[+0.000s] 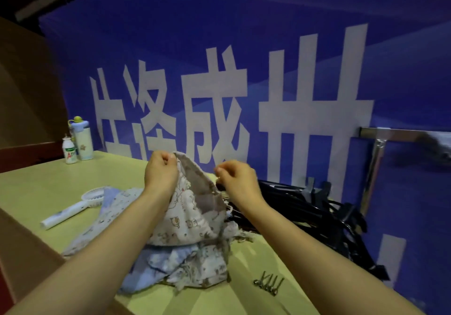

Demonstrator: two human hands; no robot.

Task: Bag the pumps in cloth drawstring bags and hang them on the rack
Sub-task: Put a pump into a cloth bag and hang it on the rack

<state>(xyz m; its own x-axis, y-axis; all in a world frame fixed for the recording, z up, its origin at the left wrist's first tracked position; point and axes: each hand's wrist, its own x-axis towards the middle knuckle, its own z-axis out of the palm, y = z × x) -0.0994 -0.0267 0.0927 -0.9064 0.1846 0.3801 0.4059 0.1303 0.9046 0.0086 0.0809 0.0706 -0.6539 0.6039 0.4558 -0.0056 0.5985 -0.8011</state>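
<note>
A cream cloth drawstring bag (192, 207) with small bear prints is lifted above a heap of similar bags (175, 261) on the table. My left hand (159, 171) pinches the bag's top hem at its left side. My right hand (238, 180) pinches the hem or the drawstring at its right side; which one is unclear. The bag's mouth is stretched between both hands. A pile of black pumps (317, 214) lies on the table to the right, behind my right hand. A chrome rack (375, 168) stands at the far right.
The pale green table (48, 182) carries a white hand-held fan (70, 211) at the left, and a white tumbler (81, 138) and small bottle (69, 151) at the back left. Several metal hooks (268, 285) lie near the front. A blue banner wall (219, 70) is close behind.
</note>
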